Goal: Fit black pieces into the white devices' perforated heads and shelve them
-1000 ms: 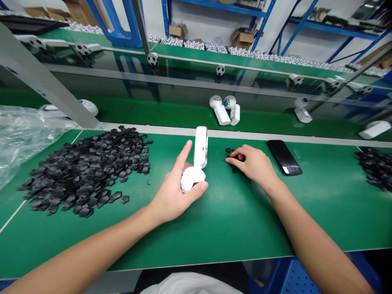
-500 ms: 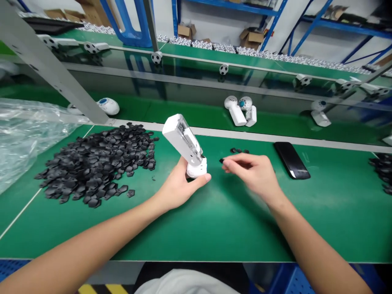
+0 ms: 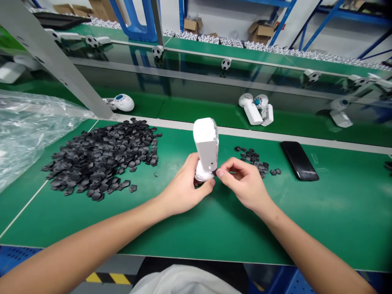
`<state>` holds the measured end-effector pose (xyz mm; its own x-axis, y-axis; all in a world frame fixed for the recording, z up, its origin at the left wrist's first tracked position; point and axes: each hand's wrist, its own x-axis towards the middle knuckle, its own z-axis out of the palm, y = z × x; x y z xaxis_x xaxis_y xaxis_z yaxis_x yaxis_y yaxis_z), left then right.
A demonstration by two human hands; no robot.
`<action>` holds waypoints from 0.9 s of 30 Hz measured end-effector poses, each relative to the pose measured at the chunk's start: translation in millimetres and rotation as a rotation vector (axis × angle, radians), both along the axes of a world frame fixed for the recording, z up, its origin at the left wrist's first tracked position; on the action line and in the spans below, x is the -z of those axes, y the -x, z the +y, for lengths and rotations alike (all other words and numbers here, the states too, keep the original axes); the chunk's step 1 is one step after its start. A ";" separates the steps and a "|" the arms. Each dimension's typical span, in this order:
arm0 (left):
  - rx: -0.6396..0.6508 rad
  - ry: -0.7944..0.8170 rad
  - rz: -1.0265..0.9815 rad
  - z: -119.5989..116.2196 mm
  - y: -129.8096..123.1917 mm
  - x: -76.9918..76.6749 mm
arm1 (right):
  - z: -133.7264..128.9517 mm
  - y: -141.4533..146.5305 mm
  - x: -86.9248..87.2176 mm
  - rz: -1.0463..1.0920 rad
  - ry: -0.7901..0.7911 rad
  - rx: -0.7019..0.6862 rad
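- while the left hand (image 3: 183,185) clenches the white device (image 3: 206,143) upright at centre frame,
- the right hand (image 3: 245,183) pinches a small black piece (image 3: 215,172) at its rounded base (image 3: 202,176), fingertips (image 3: 221,172) close for control

We list: one white gadget (image 3: 206,143); black five-sided patches (image 3: 104,159), heaped; a green bench mat (image 3: 171,232); a glossy black phone (image 3: 299,161); white balls (image 3: 226,63) patched black like footballs; blue shelf frames (image 3: 284,20).
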<state>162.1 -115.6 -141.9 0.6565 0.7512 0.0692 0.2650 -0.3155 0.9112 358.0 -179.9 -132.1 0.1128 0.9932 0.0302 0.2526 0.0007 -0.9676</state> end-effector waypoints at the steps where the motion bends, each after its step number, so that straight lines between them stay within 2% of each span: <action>1: 0.010 0.008 0.002 -0.4 -0.1 -0.7 | 0.2 0.6 0.5 0.023 -0.008 0.010; 4: 0.036 0.038 -0.018 -2.1 -0.3 -0.4 | -0.2 4.0 2.9 0.046 -0.013 -0.001; 10: 0.041 0.024 -0.001 -1.4 2.1 1.4 | -1.7 1.3 -1.8 -0.114 0.068 -0.101; 15: 0.106 -0.019 0.076 1.2 5.9 -9.3 | 0.0 -9.5 -4.0 -0.077 0.178 -0.163; 20: 0.126 -0.004 0.117 0.5 6.3 -16.5 | 0.6 -7.6 4.0 -0.038 0.251 -0.118; 27: 0.054 0.053 0.096 -1.5 3.6 -7.9 | -3.6 4.3 11.5 -0.076 0.240 -0.007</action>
